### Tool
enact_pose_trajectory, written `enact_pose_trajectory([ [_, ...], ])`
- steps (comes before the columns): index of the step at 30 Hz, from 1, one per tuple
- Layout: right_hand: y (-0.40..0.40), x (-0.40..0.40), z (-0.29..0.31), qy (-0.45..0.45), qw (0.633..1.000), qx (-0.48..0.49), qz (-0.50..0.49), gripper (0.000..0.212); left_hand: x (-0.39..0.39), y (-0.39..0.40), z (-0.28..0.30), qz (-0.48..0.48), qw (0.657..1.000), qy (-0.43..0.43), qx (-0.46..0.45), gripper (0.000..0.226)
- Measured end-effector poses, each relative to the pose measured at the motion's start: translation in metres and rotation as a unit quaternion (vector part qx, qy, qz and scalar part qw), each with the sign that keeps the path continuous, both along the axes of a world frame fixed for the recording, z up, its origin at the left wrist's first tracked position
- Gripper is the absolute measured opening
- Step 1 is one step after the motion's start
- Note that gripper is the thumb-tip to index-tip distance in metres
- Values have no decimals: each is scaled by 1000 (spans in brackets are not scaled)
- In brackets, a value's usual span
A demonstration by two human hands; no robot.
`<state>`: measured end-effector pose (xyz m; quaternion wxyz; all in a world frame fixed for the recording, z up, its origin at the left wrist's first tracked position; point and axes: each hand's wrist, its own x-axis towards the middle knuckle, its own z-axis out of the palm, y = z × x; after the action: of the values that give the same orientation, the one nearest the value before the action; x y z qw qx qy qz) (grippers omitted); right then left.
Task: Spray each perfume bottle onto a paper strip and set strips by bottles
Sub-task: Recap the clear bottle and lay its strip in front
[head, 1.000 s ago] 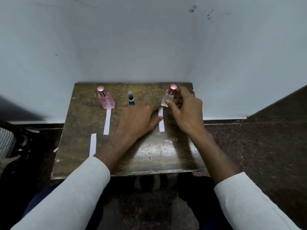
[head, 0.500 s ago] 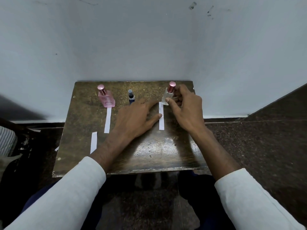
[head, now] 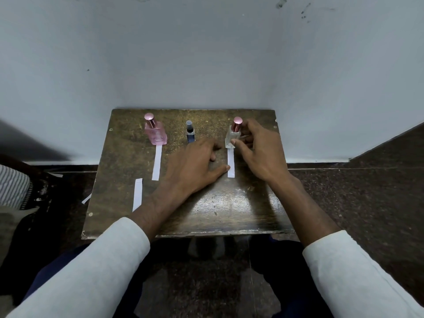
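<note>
Three perfume bottles stand in a row at the back of the small brown table [head: 229, 214]. The pink bottle [head: 155, 132] is on the left, with a white paper strip [head: 157, 165] lying in front of it. A small dark bottle [head: 190, 133] stands in the middle, its base hidden behind my left hand [head: 195, 166]. That hand lies flat on the table, thumb touching the side of a second strip [head: 231, 162]. My right hand [head: 259, 149] grips the clear bottle with a pink cap [head: 233, 134], which stands at the head of this strip.
A third loose strip [head: 137, 194] lies near the table's left side, and another scrap of paper [head: 86, 199] pokes out past the left edge. The wall stands right behind the bottles. A striped cloth [head: 13, 189] is on the floor at far left.
The clear bottle now stands upright on the table at the top of its strip, after being slightly tilted. My left hand has stayed flat beside the strip.
</note>
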<state>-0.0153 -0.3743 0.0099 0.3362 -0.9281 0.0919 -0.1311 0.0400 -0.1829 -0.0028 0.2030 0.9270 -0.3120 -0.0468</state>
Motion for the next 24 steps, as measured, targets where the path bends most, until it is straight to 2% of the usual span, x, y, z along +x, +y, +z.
enact_pose_trajectory([
  [15,-2,1,-1,10,1000,-10,-2,31,-1,-2,1,-11,1000,-3,13,71],
  [24,-5,-2,-6,54,998,19,-10,50,0,4,0,-18,999,-21,-22,44],
])
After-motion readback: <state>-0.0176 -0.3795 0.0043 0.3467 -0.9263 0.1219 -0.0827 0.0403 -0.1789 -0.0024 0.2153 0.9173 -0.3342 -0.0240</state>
